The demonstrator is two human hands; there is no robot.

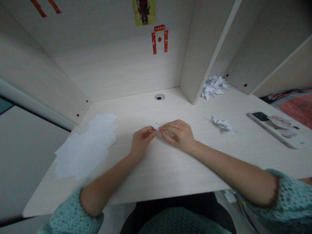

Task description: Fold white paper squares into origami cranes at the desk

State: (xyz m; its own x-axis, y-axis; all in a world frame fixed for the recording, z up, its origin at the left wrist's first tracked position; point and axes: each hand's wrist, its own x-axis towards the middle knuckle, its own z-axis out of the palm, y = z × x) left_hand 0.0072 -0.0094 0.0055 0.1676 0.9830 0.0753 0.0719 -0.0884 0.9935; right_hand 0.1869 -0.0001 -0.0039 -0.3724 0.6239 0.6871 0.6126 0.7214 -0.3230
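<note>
Head view: small white paper piece [154, 126] sits mid-worktop [168, 175], between both hands; we can't tell if it touches the surface. Left hand [143, 140] and right hand [179, 134] are closed to fingertip pinches on it, presumably for fine control. Flat paper stack [85, 151] lies left, likely for easy reach. Loose paper bits [222, 124] right, paper heap [213, 86] behind, probably clear of the workspace. Phone [280, 131] far right.
</note>
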